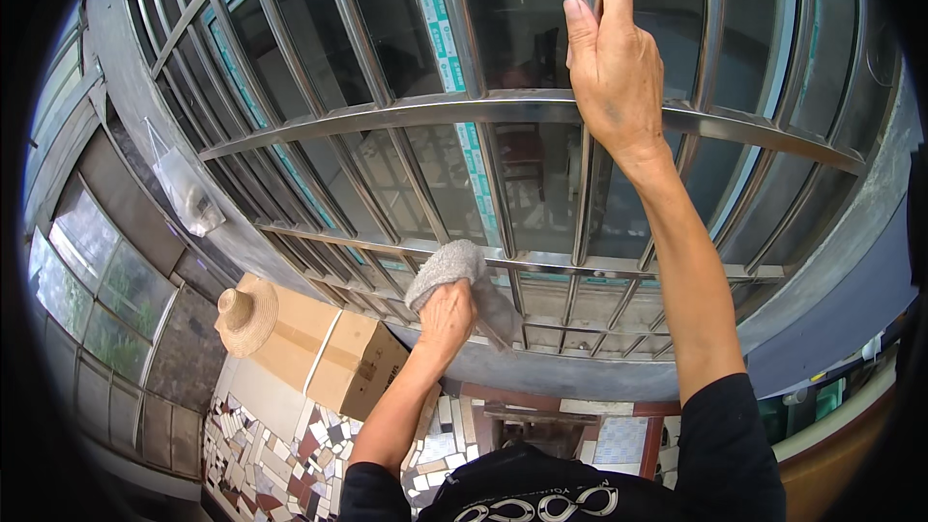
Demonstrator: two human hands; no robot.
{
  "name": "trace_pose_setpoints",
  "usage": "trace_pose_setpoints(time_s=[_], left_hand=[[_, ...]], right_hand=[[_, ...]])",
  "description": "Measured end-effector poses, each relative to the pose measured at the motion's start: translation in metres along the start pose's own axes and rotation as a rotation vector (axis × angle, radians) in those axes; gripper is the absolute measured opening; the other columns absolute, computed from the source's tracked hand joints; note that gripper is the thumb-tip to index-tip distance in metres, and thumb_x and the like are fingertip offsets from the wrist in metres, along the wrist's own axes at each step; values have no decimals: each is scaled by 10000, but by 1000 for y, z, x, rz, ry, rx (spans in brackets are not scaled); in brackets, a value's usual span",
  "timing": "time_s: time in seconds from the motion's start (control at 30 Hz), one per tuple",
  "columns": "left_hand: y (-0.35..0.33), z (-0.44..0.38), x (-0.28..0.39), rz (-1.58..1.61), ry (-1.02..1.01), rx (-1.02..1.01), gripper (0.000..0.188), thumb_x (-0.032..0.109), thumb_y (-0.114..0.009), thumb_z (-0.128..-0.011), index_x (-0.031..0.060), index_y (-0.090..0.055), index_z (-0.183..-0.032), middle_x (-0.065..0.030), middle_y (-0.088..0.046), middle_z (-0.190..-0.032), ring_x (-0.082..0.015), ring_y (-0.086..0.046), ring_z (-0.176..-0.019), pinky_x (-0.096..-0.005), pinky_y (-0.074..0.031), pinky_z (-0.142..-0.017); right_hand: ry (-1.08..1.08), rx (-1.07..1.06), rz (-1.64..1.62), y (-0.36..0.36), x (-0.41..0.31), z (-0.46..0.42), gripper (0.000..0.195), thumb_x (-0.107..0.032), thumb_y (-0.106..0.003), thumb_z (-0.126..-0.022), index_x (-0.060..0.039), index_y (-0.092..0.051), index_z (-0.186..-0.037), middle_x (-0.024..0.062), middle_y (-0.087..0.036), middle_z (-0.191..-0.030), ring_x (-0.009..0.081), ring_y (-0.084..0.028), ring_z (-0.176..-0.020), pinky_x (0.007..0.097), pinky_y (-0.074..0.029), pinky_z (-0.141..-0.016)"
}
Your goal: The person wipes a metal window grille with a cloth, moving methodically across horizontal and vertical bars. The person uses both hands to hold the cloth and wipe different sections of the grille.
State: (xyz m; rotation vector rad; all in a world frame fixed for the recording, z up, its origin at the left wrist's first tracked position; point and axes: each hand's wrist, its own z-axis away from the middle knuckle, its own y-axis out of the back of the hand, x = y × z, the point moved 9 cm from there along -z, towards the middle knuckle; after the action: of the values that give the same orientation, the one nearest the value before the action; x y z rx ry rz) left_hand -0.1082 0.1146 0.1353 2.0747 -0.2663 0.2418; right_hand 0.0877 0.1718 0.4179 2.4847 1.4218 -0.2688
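My left hand (448, 315) grips a grey terry cloth (453, 268), pressed against the lower horizontal rail of a stainless steel window grille (500, 110). A loose end of the cloth hangs down to the right. Higher up and to the right, my right hand (616, 65) is closed around a vertical bar of the grille, just above the wide middle rail. Behind the bars are dark glass panes (536, 152) whose frames carry strips of green and white protective tape (438, 22).
A strapped cardboard box (312, 341) stands at lower left with a straw hat (246, 315) on it. A plastic bag (187, 192) hangs on the grey wall at left. Below are a floor of broken tile pieces (283, 449) and a wooden stool (540, 424).
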Motion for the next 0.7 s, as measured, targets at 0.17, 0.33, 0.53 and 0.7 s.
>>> trace_pose_setpoints(time_s=[0.17, 0.33, 0.53, 0.7], left_hand=[[-4, -5, 19, 113, 39, 171, 126, 61, -532, -791, -27, -570, -710, -264, -583, -624, -436, -597, -596, -492, -487, -582], [-3, -4, 17, 39, -41, -6, 107, 41, -531, -796, -27, -587, -736, -265, -581, -673, -420, -592, -641, -501, -464, -599], [-1, -14, 10, 47, 10, 116, 99, 25, -535, -762, -20, -573, -682, -258, -577, -632, -418, -589, -595, -493, -467, -583], [-9, 3, 17, 174, -40, 236, 168, 49, -534, -789, -44, -545, -649, -276, -548, -610, -450, -558, -575, -514, -438, -574]], right_hand=[[15, 14, 33, 1, 1, 1, 273, -270, -453, -988, -12, -402, -913, 168, -543, -528, 391, -584, -526, 483, -433, -513], [4, 16, 17, 0, -1, 0, 268, -271, -450, -993, -19, -413, -910, 147, -530, -521, 354, -582, -510, 447, -434, -500], [37, 18, 27, 1, 1, 1, 280, -267, -454, -985, -4, -402, -904, 182, -558, -538, 395, -591, -534, 483, -444, -508], [23, 65, 106, 2, -1, 1, 250, -270, -456, -995, -28, -445, -931, 144, -531, -538, 364, -583, -528, 435, -425, -506]])
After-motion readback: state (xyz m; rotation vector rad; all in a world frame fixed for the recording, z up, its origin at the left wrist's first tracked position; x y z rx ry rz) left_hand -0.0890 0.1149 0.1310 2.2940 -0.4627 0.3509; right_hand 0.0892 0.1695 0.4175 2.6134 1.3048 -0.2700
